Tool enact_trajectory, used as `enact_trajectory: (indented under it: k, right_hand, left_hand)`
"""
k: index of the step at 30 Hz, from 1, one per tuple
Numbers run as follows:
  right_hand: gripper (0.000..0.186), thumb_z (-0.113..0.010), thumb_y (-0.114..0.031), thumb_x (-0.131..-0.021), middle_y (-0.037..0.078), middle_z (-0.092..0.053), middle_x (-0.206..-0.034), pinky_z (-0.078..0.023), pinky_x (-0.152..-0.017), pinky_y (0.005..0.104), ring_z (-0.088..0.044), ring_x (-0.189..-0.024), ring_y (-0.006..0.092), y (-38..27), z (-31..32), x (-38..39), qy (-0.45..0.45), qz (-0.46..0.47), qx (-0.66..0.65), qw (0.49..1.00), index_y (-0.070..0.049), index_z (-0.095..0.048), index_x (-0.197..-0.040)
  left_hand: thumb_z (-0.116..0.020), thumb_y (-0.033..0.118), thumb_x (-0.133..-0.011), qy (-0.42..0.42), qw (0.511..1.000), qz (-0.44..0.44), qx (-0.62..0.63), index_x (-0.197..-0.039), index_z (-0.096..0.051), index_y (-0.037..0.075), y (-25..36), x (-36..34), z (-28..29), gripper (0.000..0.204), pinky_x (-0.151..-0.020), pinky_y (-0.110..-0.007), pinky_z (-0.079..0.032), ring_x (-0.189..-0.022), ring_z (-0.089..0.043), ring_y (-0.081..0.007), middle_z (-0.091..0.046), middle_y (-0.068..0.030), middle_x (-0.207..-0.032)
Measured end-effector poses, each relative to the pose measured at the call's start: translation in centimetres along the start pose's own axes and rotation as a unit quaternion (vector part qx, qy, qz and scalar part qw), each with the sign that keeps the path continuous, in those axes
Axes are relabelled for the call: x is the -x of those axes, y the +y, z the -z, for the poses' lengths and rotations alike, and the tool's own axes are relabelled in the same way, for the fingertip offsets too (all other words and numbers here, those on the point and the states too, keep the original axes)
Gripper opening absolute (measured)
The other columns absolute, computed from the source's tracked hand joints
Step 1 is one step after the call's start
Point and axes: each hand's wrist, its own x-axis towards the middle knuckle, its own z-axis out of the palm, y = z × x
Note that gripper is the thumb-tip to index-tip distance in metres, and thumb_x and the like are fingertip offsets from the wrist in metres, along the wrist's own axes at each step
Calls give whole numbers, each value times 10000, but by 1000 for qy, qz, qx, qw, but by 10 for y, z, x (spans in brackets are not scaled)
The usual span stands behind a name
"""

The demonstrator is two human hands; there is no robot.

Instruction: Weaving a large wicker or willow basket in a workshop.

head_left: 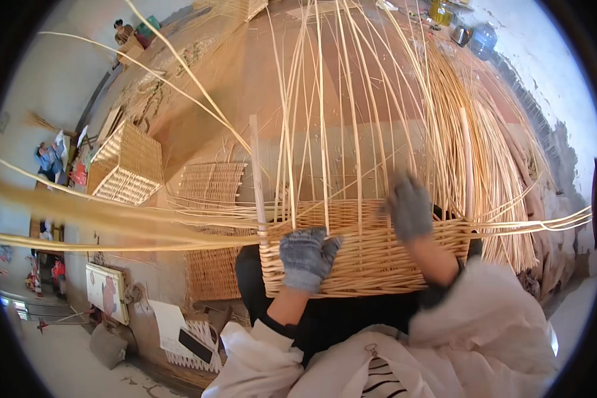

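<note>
A half-woven wicker basket (378, 262) rests across my lap, its near wall tightly woven and long pale stakes (323, 119) rising from it. My left hand (308, 259), in a grey knitted glove, is closed over the upper edge of the near wall, left of its middle. Above the right half of the same wall is my right hand (410, 207), also gloved; motion smears its fingers, so I cannot tell whether they hold a strand. Loose willow rods (113, 244) stretch out from the basket's left corner, and others (537, 224) from its right corner.
A large bundle of willow rods (504, 179) lies to the right. On the left are a finished box-shaped basket (127, 162), a flat woven panel (212, 272), and a phone (196, 345) beside white paper. Another person (123, 32) sits far left; a blue water jug (484, 41) stands far right.
</note>
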Motion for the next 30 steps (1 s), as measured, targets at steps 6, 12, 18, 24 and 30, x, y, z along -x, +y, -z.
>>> enact_trajectory:
  k: [6,12,18,24,30]
  right_hand:
    - [139,-529,-171,-827,-3,-420,-532,-456,-478,302,-450,-486,128,-49,-68,60,-63,77,211,972,-46,-503,-883]
    - [133,-512,-84,-807,67,-490,-722,-473,-658,390,-541,-618,232,-73,24,44,81,-153,82,981,13,-465,-884]
    - [266,-486,-144,-805,81,-509,-853,-470,-628,341,-539,-772,219,-95,39,-21,-27,103,522,846,8,-435,-1017]
    - [203,-509,-70,-797,65,-514,-677,-524,-603,306,-519,-559,136,-128,87,76,207,73,195,956,25,-435,-960]
    - [344,-576,-45,-722,101,-529,-899,-460,-747,311,-534,-923,220,-175,99,7,1,35,663,748,-42,-460,-1046]
  left_hand:
    - [-430,390,-802,-1,992,122,-36,-799,-607,94,21,-20,8,344,-723,-446,-398,-677,-560,-293,-580,-162,-696]
    - [-481,478,-751,166,973,-161,-22,-1173,-471,149,66,-15,5,535,-887,-414,-306,-1013,-430,-322,-476,-172,-1069]
    - [-540,609,-643,-102,993,-5,-53,-1220,-419,222,115,-36,-15,705,-904,-400,-269,-984,-456,-282,-530,-165,-970]
    - [-640,435,-657,148,981,-66,-105,-1205,-432,200,137,-28,-35,631,-956,-410,-224,-1089,-403,-315,-373,-218,-1204]
    - [-554,573,-663,-154,986,-58,10,-1302,-274,153,226,-62,-71,814,-930,-418,-290,-1152,-339,-388,-230,-285,-1294]
